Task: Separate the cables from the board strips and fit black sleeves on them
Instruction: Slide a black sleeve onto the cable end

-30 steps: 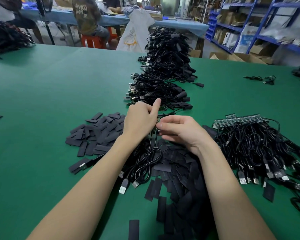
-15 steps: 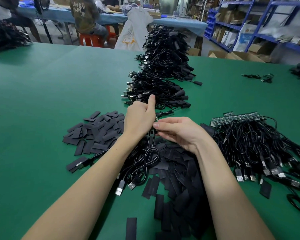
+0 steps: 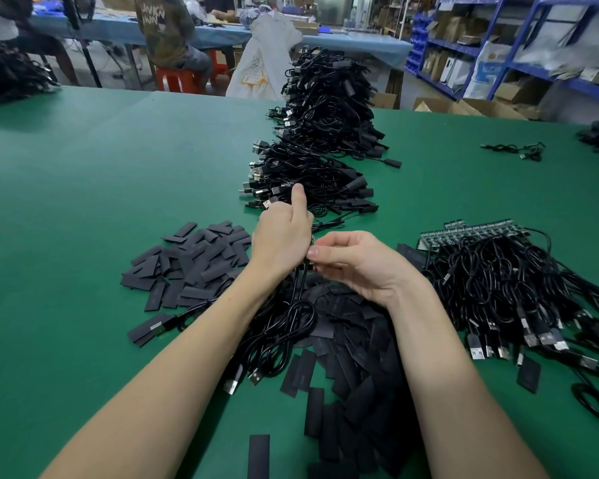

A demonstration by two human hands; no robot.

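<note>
cable (image 3: pixel 300 307) held upright between the two hands at centre, its looped length and two metal plugs trailing down onto the green tabletop (image 3: pixel 83 188). left to right: a loose heap of flat black sleeves (image 3: pixel 191 262) lies on the tabletop to the left of the hands; the left hand (image 3: pixel 281 242) is clenched around the top of the cable, thumb raised; the right hand (image 3: pixel 357 262) touches it, pinching a small piece at the cable's upper end between thumb and fingers, though what that piece is cannot be told. beneath both forearms a second, larger spread of sleeves (image 3: pixel 357 357) covers the near tabletop. behind the hands a long pile of finished cables (image 3: pixel 320 133) runs away from the viewer. to the right, board strips (image 3: pixel 471 231) lie flat with a bundle of attached cables (image 3: pixel 509 288) fanning toward the near edge, plugs outward. a single stray cable (image 3: pixel 516 150) lies well apart at far right. seated persons, a blue table and shelving stand in the background.
</note>
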